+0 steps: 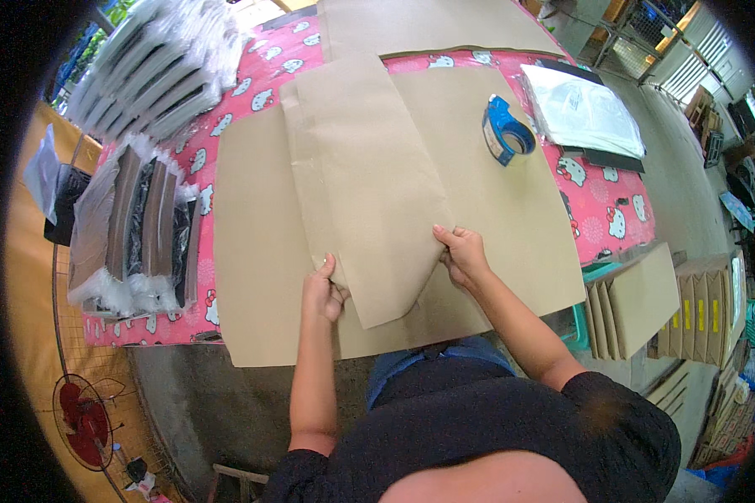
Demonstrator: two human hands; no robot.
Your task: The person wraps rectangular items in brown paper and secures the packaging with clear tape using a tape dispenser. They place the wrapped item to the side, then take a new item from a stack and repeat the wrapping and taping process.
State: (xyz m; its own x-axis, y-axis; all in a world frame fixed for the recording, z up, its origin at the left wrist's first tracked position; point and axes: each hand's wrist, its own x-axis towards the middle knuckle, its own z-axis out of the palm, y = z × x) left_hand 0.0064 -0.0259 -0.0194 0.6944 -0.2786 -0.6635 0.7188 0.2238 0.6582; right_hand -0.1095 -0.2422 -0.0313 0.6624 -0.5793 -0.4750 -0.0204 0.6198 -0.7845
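Brown paper sheet [365,180]: lying folded over a larger cardboard sheet [260,251] on the table.
Left hand [323,289]: pinching the sheet's lower left edge.
Right hand [461,256]: gripping its lower right edge.
Tape dispenser [505,130]: well apart, upper right.

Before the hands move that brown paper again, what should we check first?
1. Left hand grips the folded brown paper at its left edge: ok.
2. Right hand grips its right edge: ok.
3. Big cardboard sheet lies flat underneath: ok.
4. Tape dispenser within reach, off the folded piece: ok.
5. Anything wrapped inside the paper: cannot tell.
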